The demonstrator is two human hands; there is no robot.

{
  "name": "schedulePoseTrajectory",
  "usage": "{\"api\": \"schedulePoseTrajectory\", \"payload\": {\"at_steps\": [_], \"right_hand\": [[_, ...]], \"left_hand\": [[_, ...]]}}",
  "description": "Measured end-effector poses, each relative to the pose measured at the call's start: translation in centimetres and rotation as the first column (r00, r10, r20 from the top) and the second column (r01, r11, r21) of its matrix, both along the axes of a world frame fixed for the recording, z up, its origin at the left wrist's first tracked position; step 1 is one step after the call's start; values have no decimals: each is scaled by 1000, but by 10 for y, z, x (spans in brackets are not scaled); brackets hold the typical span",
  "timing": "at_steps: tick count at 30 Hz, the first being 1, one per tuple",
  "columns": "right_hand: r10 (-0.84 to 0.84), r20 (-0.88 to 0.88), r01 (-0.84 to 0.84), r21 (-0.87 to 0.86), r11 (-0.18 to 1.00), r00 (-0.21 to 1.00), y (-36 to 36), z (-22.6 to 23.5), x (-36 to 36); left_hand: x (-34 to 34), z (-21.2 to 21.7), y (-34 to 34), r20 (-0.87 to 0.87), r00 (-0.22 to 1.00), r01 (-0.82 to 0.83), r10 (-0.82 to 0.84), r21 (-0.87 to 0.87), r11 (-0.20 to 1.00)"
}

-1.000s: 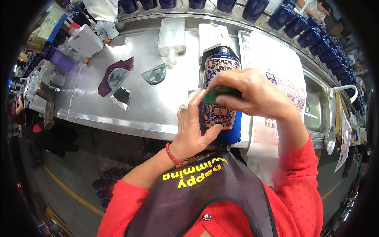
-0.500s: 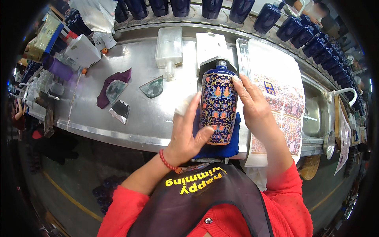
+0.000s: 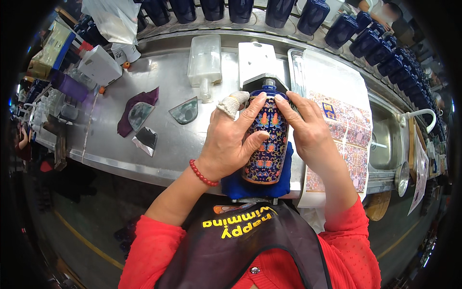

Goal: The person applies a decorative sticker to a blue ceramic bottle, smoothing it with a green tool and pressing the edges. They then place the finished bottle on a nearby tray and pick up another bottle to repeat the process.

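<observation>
In front of me a dark blue bottle (image 3: 264, 161), covered in a colourful floral pattern, lies tilted with its clear neck pointing away, over a blue cloth (image 3: 232, 188). My left hand (image 3: 230, 139) is at its left side. Its index fingertip presses near the shoulder, its thumb is spread over the pattern, and off-white fabric (image 3: 233, 104) covers another finger. From the right, my right hand (image 3: 310, 132) lays stretched fingers on the shoulder, its index fingertip close to the left one. A dark angular support (image 3: 250, 83) shows behind the neck; the bottle's underside is hidden.
Patterned transfer sheets (image 3: 353, 149) lie at right, before a sink (image 3: 385, 130). Farther off are a clear bottle (image 3: 204, 60), a white block (image 3: 257, 55) and a row of blue bottles (image 3: 279, 12). Leftward lie a purple cloth (image 3: 126, 120) and a dark scraper-like piece (image 3: 184, 111).
Both hands have moved up the bottle, bringing their index fingertips close together on its shoulder. The left thumb has risen along the pattern, and the bottle's base has shifted slightly toward me.
</observation>
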State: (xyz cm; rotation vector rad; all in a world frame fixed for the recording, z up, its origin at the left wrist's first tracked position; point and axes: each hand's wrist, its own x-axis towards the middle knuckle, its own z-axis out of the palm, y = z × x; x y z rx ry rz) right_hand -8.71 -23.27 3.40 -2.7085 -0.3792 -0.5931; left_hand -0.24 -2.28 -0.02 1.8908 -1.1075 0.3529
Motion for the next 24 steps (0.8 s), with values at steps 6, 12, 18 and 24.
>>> {"api": "schedulePoseTrajectory", "payload": {"at_steps": [6,12,18,24], "right_hand": [[6,-6,-6,0,1000,1000,5,7,0],[10,-6,-10,6,1000,1000,4,3,0],[-20,-45,23,68,997,999,3,1,-4],[-5,-50,7,47,999,999,1,4,-3]], "left_hand": [[1,5,-1,10,1000,22,-22,10,1000],[1,3,-3,21,999,30,-30,-5,1000],[-1,0,2,-34,999,28,-28,14,1000],[0,1,2,-21,999,35,-34,55,998]]}}
